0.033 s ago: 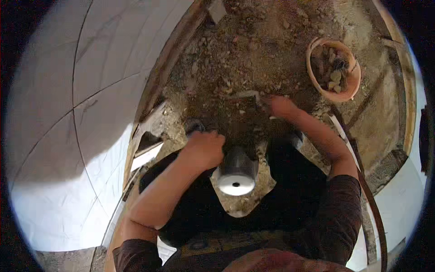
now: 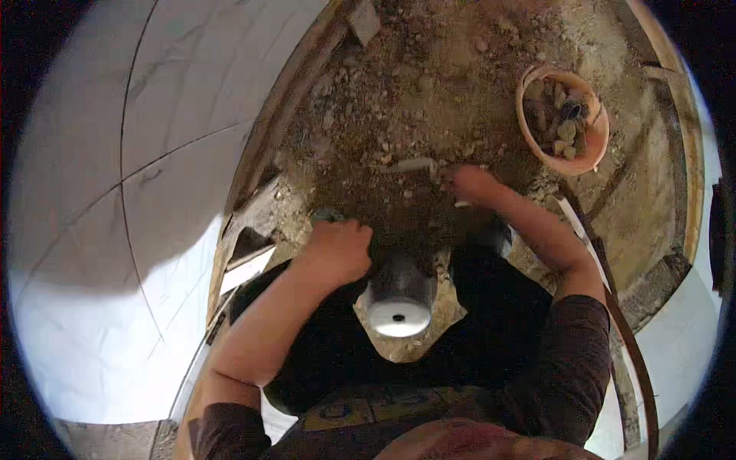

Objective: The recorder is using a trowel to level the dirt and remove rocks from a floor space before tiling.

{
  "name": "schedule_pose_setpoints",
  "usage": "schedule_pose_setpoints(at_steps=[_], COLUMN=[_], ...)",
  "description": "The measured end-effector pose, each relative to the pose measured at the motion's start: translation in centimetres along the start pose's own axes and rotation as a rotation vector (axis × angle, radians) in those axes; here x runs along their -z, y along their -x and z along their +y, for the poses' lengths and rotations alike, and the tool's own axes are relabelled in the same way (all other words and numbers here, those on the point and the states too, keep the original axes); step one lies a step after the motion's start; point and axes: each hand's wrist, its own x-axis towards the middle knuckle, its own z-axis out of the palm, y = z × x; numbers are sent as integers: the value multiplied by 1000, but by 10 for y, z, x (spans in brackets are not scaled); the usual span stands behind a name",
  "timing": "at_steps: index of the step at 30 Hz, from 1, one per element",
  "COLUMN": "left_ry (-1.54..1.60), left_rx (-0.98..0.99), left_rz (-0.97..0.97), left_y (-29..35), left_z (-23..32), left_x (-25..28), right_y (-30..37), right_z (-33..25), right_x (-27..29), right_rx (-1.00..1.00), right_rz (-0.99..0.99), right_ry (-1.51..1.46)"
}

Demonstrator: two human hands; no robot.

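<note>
My right hand (image 2: 472, 186) is closed low over the dirt, on a small hand tool (image 2: 414, 164) with a pale, flat, trowel-like blade pointing left. Its handle is mostly hidden in my fingers. Near my left knee, my left hand (image 2: 337, 249) has its fingers curled in; whether anything is inside them is hidden. Just beyond its knuckles shows a grey-green thing (image 2: 327, 215), perhaps a shoe tip. Between my knees is a grey cylinder (image 2: 399, 318) with a white round end and a dark hole in it. Loose soil and small stones (image 2: 383, 130) cover the ground ahead.
An orange bucket (image 2: 594, 149) holding stones and rubble stands at the far right. Large pale marbled tiles (image 2: 123, 184) line the left side. A brown strip (image 2: 632, 353) and a white strip (image 2: 573, 217) run beside my right arm.
The pale blade and my right hand have shifted slightly over the dirt. My left hand sits a little more to the left.
</note>
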Motion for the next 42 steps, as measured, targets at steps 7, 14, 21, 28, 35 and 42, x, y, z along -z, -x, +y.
schedule_pose_setpoints(at_steps=[7,14,21,28,35,42], left_ry=[-104,-149,-214,-120,-170,-242], left_rx=[178,116,49,91,60,102], left_rz=[198,369,339,353,321,270], left_y=[12,70,81,105,91,87], left_z=[-21,15,29,32,23,42], left_x=[22,14,-6,-19,-19,-25], right_y=[6,54,59,128,238,225], right_z=[-17,-38,-61,-81,25,57], right_x=[74,145,112,137,112,-117], right_rx=[191,-95,-336,-130,-402,-831], right_rz=[124,366,-44,216,1310,1517], right_ry=[312,341,515,534,-386,-813])
